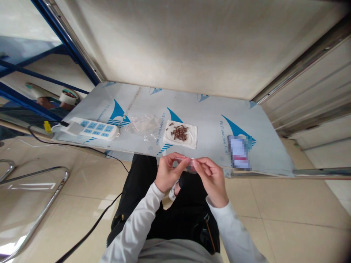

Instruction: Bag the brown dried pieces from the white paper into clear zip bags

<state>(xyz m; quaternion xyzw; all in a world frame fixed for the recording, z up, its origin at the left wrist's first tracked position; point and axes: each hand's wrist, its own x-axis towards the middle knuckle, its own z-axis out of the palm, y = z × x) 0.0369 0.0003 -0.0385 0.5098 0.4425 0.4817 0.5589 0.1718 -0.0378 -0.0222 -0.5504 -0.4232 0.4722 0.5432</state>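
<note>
Both hands meet in front of the table's near edge, at the middle of the view. My left hand [170,171] pinches one side of a small clear plastic bag [189,168] between thumb and fingers. At the bag's other side, my right hand [211,177] closes its thumb and fingertips in the same way. The lower part of the bag is hard to make out. Just beyond the hands lies a folded white tissue [192,142] bearing a heap of small brown ribbed pieces [181,133]. More clear plastic bags [146,126] lie crumpled to its left.
A white power strip [95,129] with a plug and cables sits on the film-covered table [203,113] at left. A blurred-out, phone-shaped object [240,152] lies at right. A wall stands behind. Left are a blue frame [74,51], a person's slippered foot [68,96] and a chrome chair leg [52,204].
</note>
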